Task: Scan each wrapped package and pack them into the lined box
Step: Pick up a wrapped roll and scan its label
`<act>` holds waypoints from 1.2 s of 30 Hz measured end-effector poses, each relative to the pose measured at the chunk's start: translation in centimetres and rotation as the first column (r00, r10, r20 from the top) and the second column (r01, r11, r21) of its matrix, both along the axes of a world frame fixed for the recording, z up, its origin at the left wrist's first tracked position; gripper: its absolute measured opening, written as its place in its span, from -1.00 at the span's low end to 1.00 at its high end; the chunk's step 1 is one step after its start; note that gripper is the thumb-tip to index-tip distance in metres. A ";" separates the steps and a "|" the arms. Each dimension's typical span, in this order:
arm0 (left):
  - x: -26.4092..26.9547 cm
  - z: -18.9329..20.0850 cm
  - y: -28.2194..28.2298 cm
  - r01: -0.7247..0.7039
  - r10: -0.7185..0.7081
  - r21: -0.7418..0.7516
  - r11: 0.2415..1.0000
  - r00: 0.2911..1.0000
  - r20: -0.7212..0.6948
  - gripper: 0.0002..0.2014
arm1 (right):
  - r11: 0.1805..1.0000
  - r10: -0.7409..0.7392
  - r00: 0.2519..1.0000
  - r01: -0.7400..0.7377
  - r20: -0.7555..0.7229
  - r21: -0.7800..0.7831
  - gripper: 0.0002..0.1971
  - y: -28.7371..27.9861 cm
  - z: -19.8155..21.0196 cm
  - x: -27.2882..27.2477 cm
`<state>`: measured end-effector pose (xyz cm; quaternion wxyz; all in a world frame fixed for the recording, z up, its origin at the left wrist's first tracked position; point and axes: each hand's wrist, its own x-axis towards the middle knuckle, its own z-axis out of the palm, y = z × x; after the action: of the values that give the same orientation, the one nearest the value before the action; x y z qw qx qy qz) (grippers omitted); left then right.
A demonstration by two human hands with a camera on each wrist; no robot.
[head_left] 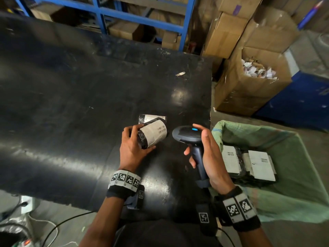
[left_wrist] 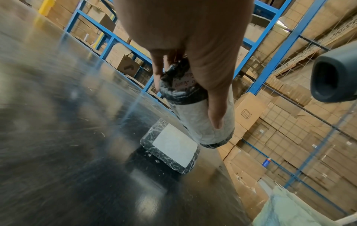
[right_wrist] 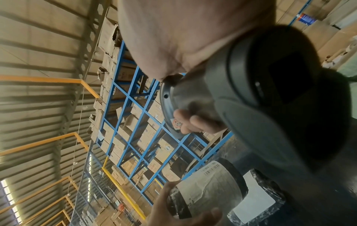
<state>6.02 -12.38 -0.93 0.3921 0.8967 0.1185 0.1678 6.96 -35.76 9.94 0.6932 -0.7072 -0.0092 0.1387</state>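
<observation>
A worker's left hand (head_left: 132,148) curls around a black-wrapped package (head_left: 153,133), holding it just above a black table (head_left: 71,104) with its white barcode label turned up and toward the scanner (head_left: 188,135). The right hand (head_left: 211,157) wraps the scanner's handle, its thumb resting on the head near a lit blue dot. The scanner's window points toward the label, close beside it.

The scan could miss: the label curves around the rounded parcel and the shiny wrap may throw glare, so a tilted hold could leave the barcode unread. The grip sits at one end of the package, which might slip as it is carried across to the box.

A second wrapped package (head_left: 151,118) lies flat on the table just behind the held one. To the right, below the table edge, a box with a green liner (head_left: 293,157) already holds several labelled parcels. Blue racking (head_left: 142,16) loaded with cardboard cartons fills the warehouse behind.
</observation>
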 end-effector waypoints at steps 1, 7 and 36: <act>-0.1 0.1 -0.1 -0.002 0.002 -0.002 1.000 1.000 0.006 -0.14 | 1.000 0.004 1.000 -0.004 0.000 -0.001 -0.49 0.0 0.2 -0.1; -0.8 0.1 -0.1 -0.014 0.014 0.004 1.000 1.000 -0.001 -0.13 | 0.998 0.012 1.000 -0.013 -0.023 -0.060 -0.62 -0.2 -1.1 0.2; -2.8 1.5 -0.4 0.170 -0.191 -0.189 0.967 0.977 -0.099 -0.14 | 0.908 0.031 0.997 -0.055 -0.065 -0.415 -0.26 -2.3 -13.5 2.3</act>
<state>3.20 -12.80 0.52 0.4773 0.8730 0.0736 0.0677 9.25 -38.02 -3.53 0.5234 -0.8340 0.0250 0.1729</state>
